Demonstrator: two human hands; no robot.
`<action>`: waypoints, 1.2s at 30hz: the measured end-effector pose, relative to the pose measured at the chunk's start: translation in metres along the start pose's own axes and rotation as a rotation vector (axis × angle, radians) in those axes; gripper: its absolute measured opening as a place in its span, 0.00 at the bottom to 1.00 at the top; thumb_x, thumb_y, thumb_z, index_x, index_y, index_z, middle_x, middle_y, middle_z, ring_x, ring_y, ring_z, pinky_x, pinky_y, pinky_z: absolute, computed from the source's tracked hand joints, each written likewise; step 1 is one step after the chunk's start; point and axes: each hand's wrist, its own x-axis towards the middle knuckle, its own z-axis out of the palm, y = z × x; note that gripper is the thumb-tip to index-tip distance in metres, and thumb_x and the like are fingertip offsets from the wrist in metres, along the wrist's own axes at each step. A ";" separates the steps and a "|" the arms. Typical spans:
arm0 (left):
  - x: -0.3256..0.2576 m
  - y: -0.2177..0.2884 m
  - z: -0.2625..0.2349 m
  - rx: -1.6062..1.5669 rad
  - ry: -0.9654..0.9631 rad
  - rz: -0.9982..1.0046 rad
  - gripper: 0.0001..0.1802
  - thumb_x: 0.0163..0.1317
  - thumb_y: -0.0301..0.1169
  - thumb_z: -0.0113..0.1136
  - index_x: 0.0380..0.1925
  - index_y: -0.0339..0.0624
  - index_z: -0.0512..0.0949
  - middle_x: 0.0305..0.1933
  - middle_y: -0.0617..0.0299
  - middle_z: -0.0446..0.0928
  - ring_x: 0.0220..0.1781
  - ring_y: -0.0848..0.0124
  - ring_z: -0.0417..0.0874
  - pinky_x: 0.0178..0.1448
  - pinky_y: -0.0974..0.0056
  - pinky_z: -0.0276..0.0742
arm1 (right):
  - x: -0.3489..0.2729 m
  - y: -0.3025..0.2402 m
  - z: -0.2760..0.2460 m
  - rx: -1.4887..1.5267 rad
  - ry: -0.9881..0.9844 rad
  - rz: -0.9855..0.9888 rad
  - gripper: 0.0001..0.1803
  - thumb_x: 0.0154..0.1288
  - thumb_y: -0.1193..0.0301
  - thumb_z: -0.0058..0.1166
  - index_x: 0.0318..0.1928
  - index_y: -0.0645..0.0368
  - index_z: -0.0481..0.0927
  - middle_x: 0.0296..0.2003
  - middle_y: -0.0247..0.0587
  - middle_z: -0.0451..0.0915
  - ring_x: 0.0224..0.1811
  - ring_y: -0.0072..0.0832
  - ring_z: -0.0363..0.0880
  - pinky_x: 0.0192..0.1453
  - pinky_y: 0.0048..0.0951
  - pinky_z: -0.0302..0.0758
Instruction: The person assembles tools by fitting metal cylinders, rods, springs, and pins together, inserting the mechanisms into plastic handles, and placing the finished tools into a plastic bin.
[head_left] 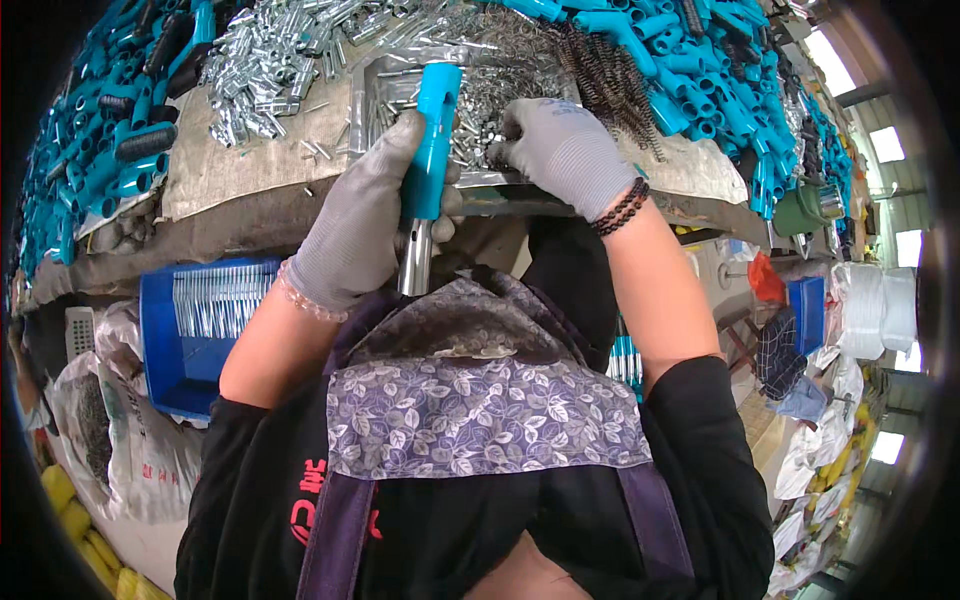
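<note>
My left hand (pixel 360 215), in a grey glove, is wrapped around a teal plastic handle (pixel 433 135) with a shiny metal tube (pixel 415 262) sticking out of its lower end. The handle stands nearly upright at the workbench's front edge. My right hand (pixel 560 150), also gloved in grey, rests palm down in a shallow metal tray (pixel 372 95) of small silver parts, fingers curled among them. Whether it has picked anything up is hidden by the glove. A dark bead bracelet circles my right wrist.
Heaps of teal handles (pixel 90 150) line the bench on the left, and more teal handles (pixel 700 70) lie on the right. Silver tubes (pixel 260 70) and dark coil springs (pixel 610 75) lie behind the tray. A blue crate (pixel 170 350) of metal pieces sits lower left. Sacks stand around it.
</note>
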 end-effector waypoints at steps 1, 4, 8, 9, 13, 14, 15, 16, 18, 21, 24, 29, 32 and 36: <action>0.003 -0.001 0.000 -0.028 -0.028 0.004 0.32 0.71 0.63 0.47 0.47 0.43 0.75 0.31 0.61 0.78 0.27 0.73 0.79 0.33 0.69 0.78 | 0.002 0.000 0.003 -0.039 0.058 -0.008 0.14 0.65 0.62 0.59 0.43 0.59 0.85 0.40 0.54 0.84 0.48 0.48 0.83 0.52 0.45 0.77; 0.007 -0.001 -0.002 -0.075 -0.043 0.035 0.31 0.73 0.61 0.45 0.48 0.42 0.75 0.30 0.60 0.78 0.25 0.73 0.78 0.30 0.69 0.76 | 0.002 0.004 0.003 0.048 0.041 0.009 0.14 0.64 0.62 0.59 0.42 0.59 0.85 0.41 0.54 0.84 0.48 0.48 0.83 0.53 0.45 0.76; 0.015 0.002 -0.013 -0.196 -0.167 -0.024 0.32 0.74 0.57 0.47 0.64 0.44 0.69 0.39 0.61 0.75 0.33 0.76 0.77 0.30 0.71 0.76 | -0.007 0.021 0.004 0.335 0.226 -0.123 0.13 0.63 0.65 0.59 0.45 0.57 0.86 0.41 0.51 0.84 0.48 0.46 0.83 0.54 0.40 0.77; 0.018 0.001 -0.012 -0.193 -0.166 -0.019 0.32 0.74 0.57 0.47 0.64 0.44 0.69 0.39 0.61 0.75 0.33 0.76 0.77 0.30 0.71 0.76 | -0.008 0.022 0.008 0.359 0.311 -0.162 0.13 0.63 0.67 0.59 0.44 0.61 0.86 0.36 0.49 0.85 0.41 0.44 0.84 0.49 0.41 0.78; 0.027 -0.005 -0.008 -0.528 -0.361 -0.069 0.27 0.76 0.58 0.42 0.58 0.50 0.72 0.32 0.60 0.77 0.26 0.72 0.76 0.25 0.70 0.73 | -0.021 0.004 0.001 1.071 0.196 0.031 0.11 0.66 0.71 0.56 0.44 0.63 0.86 0.31 0.29 0.82 0.35 0.17 0.78 0.43 0.23 0.76; 0.029 -0.008 -0.007 -0.699 -0.430 -0.132 0.27 0.76 0.57 0.41 0.60 0.52 0.72 0.33 0.60 0.77 0.27 0.72 0.76 0.25 0.70 0.73 | -0.025 -0.001 0.000 1.074 0.198 0.024 0.11 0.66 0.71 0.56 0.44 0.63 0.86 0.31 0.29 0.82 0.35 0.17 0.78 0.43 0.23 0.76; 0.031 -0.011 -0.008 -0.790 -0.544 -0.182 0.26 0.76 0.57 0.42 0.59 0.52 0.72 0.35 0.59 0.77 0.27 0.72 0.75 0.24 0.70 0.71 | -0.027 -0.006 0.000 1.289 0.177 0.074 0.11 0.66 0.71 0.56 0.44 0.62 0.86 0.31 0.29 0.82 0.35 0.17 0.78 0.42 0.22 0.76; 0.033 -0.014 -0.008 -0.785 -0.539 -0.174 0.26 0.76 0.57 0.42 0.59 0.52 0.72 0.35 0.59 0.77 0.27 0.72 0.75 0.24 0.70 0.71 | -0.029 -0.011 0.000 1.503 0.151 0.124 0.10 0.67 0.72 0.56 0.44 0.61 0.86 0.32 0.28 0.82 0.35 0.16 0.78 0.42 0.20 0.75; 0.038 -0.025 -0.006 -0.977 -0.723 -0.233 0.25 0.76 0.56 0.43 0.57 0.51 0.73 0.35 0.59 0.75 0.25 0.73 0.72 0.22 0.70 0.68 | -0.034 -0.021 0.002 1.560 0.226 0.006 0.09 0.67 0.77 0.55 0.44 0.60 0.86 0.34 0.31 0.82 0.36 0.17 0.78 0.45 0.20 0.75; 0.035 -0.032 0.002 -1.097 -0.819 -0.230 0.25 0.76 0.56 0.43 0.55 0.49 0.73 0.33 0.60 0.72 0.24 0.73 0.70 0.21 0.70 0.65 | -0.032 -0.035 0.012 1.411 0.453 -0.173 0.09 0.65 0.80 0.56 0.44 0.61 0.86 0.40 0.33 0.81 0.40 0.18 0.78 0.48 0.21 0.75; 0.034 -0.033 0.008 -1.150 -0.877 -0.222 0.26 0.76 0.56 0.43 0.56 0.47 0.73 0.32 0.60 0.71 0.22 0.73 0.69 0.20 0.70 0.64 | -0.032 -0.040 0.016 1.521 0.373 -0.182 0.10 0.63 0.82 0.58 0.43 0.62 0.86 0.42 0.34 0.79 0.45 0.20 0.77 0.51 0.22 0.74; 0.034 -0.034 0.009 -0.977 -0.826 -0.162 0.32 0.74 0.61 0.41 0.60 0.48 0.72 0.29 0.61 0.71 0.20 0.74 0.68 0.19 0.70 0.62 | -0.036 -0.038 0.016 1.681 0.284 -0.127 0.10 0.63 0.81 0.60 0.45 0.61 0.81 0.44 0.35 0.77 0.47 0.21 0.78 0.53 0.23 0.74; 0.029 -0.031 0.009 -0.835 -0.853 -0.081 0.33 0.73 0.63 0.40 0.59 0.50 0.73 0.26 0.62 0.70 0.18 0.75 0.67 0.19 0.71 0.61 | -0.037 -0.039 0.015 1.949 0.177 -0.076 0.15 0.62 0.82 0.60 0.48 0.58 0.75 0.47 0.36 0.77 0.49 0.23 0.78 0.55 0.25 0.75; 0.025 -0.032 0.006 -0.629 -0.843 0.014 0.34 0.71 0.66 0.40 0.56 0.51 0.73 0.26 0.63 0.73 0.15 0.76 0.66 0.19 0.70 0.61 | -0.043 -0.042 0.008 2.166 0.039 -0.127 0.20 0.61 0.84 0.59 0.49 0.55 0.68 0.49 0.36 0.75 0.52 0.25 0.77 0.57 0.28 0.75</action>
